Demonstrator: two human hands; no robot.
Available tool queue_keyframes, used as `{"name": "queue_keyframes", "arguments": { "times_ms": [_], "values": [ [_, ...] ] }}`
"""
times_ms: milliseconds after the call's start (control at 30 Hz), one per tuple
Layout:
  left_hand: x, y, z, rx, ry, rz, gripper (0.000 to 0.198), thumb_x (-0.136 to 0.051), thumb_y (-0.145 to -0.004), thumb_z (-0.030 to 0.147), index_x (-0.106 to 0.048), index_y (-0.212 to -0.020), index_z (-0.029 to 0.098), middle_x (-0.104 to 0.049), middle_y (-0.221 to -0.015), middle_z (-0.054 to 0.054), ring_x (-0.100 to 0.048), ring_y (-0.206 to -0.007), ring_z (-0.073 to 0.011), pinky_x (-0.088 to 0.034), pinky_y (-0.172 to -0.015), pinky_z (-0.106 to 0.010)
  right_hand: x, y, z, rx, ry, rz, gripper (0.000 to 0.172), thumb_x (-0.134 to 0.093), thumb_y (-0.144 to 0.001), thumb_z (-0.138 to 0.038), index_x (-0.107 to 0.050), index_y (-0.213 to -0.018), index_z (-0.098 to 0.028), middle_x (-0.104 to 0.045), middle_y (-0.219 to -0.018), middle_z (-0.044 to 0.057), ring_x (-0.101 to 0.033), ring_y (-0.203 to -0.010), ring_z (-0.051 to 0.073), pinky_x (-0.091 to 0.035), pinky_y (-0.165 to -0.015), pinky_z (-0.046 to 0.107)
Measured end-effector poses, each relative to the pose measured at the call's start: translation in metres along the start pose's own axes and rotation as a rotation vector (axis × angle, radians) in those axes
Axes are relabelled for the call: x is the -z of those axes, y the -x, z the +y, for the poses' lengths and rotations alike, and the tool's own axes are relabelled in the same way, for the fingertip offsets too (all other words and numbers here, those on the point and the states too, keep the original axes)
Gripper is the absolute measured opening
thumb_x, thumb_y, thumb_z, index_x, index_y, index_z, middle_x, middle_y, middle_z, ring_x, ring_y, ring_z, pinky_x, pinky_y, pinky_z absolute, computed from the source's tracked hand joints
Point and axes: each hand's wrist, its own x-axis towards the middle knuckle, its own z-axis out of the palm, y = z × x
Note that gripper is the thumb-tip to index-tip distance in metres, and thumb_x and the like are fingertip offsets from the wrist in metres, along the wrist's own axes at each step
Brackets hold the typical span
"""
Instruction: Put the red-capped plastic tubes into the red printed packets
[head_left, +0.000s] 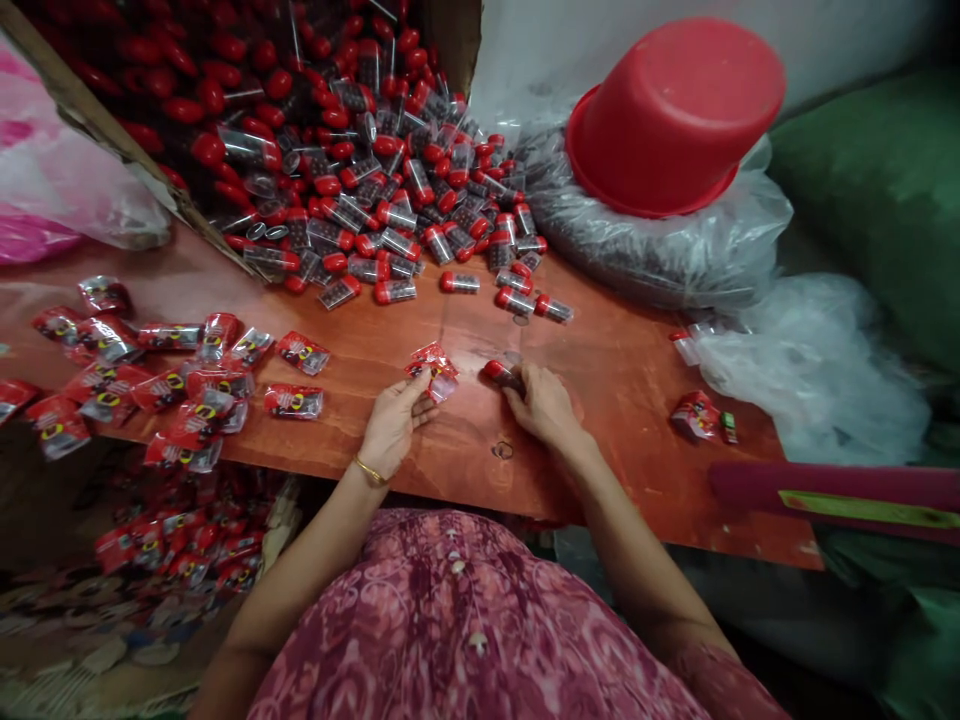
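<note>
My left hand (395, 420) pinches a small red-printed clear sachet (433, 368) just above the reddish wooden table (600, 350). My right hand (541, 402) is closed on a small clear vial with a red cap (501, 374), which lies low over the table close to the sachet. A gold bangle sits on my left wrist. Behind my hands, a big heap of red-capped vials (375, 170) spills from a cardboard box onto the table.
Filled red sachets (180, 385) lie scattered on the table's left, with more below its edge. An upturned red plastic tub (671, 110) rests on a clear bag of dark material. Clear plastic bags and a green sack fill the right side.
</note>
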Motion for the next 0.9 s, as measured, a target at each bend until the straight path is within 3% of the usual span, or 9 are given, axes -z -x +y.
{"name": "queue_keyframes", "arguments": {
  "times_ms": [67, 167, 300, 533, 700, 900],
  "values": [
    [0.002, 0.001, 0.000, 0.007, 0.004, 0.004, 0.036, -0.080, -0.052, 0.039, -0.062, -0.071, 0.015, -0.067, -0.065, -0.001, -0.062, -0.058, -0.0102, -0.047, -0.055, -0.020, 0.000, 0.003, -0.003, 0.012, 0.049, -0.015, 0.023, -0.039, -0.080, -0.017, -0.057, -0.094, -0.012, -0.065, -0.089, 0.015, -0.055, -0.083, 0.026, -0.039, -0.071, 0.036],
    [0.002, 0.001, 0.002, 0.011, 0.005, 0.009, 0.034, -0.080, -0.053, 0.038, -0.062, -0.071, 0.015, -0.067, -0.065, -0.001, -0.062, -0.058, -0.0102, -0.047, -0.055, -0.020, 0.000, 0.014, -0.010, 0.088, 0.107, -0.009, 0.036, -0.035, -0.081, -0.014, -0.053, -0.113, -0.010, -0.061, -0.115, 0.017, -0.051, -0.103, 0.029, -0.035, -0.086, 0.043],
    [-0.001, 0.002, 0.005, 0.022, 0.002, 0.010, 0.032, -0.079, -0.056, 0.037, -0.062, -0.072, 0.015, -0.067, -0.065, -0.001, -0.062, -0.057, -0.0099, -0.046, -0.055, -0.020, 0.001, 0.029, -0.013, 0.160, 0.105, -0.042, 0.054, -0.042, -0.081, -0.026, -0.038, -0.131, -0.006, -0.047, -0.134, 0.019, -0.040, -0.121, 0.032, -0.026, -0.098, 0.049],
    [0.001, 0.001, 0.004, 0.023, -0.008, 0.023, 0.031, -0.077, -0.058, 0.037, -0.061, -0.072, 0.015, -0.067, -0.066, -0.001, -0.062, -0.057, -0.0101, -0.047, -0.056, -0.021, 0.002, 0.027, -0.006, 0.159, 0.024, -0.009, 0.054, -0.044, -0.084, -0.044, -0.043, -0.128, -0.012, -0.052, -0.129, 0.018, -0.046, -0.113, 0.032, -0.030, -0.093, 0.047],
    [0.003, 0.001, 0.001, 0.014, 0.000, 0.019, 0.034, -0.079, -0.055, 0.039, -0.061, -0.072, 0.015, -0.067, -0.066, 0.000, -0.063, -0.058, -0.0100, -0.047, -0.055, -0.020, 0.000, 0.028, 0.000, 0.159, -0.011, -0.005, 0.043, -0.047, -0.084, -0.038, -0.051, -0.119, -0.013, -0.060, -0.114, 0.017, -0.052, -0.101, 0.029, -0.037, -0.086, 0.043],
    [-0.001, 0.001, 0.000, 0.014, -0.011, -0.003, 0.033, -0.077, -0.057, 0.039, -0.061, -0.072, 0.015, -0.067, -0.066, -0.001, -0.062, -0.057, -0.0099, -0.047, -0.057, -0.020, -0.003, 0.034, 0.000, 0.073, -0.214, 0.033, 0.029, -0.049, -0.083, -0.031, -0.056, -0.106, -0.016, -0.064, -0.096, 0.012, -0.058, -0.086, 0.025, -0.045, -0.075, 0.037]
  ]
}}
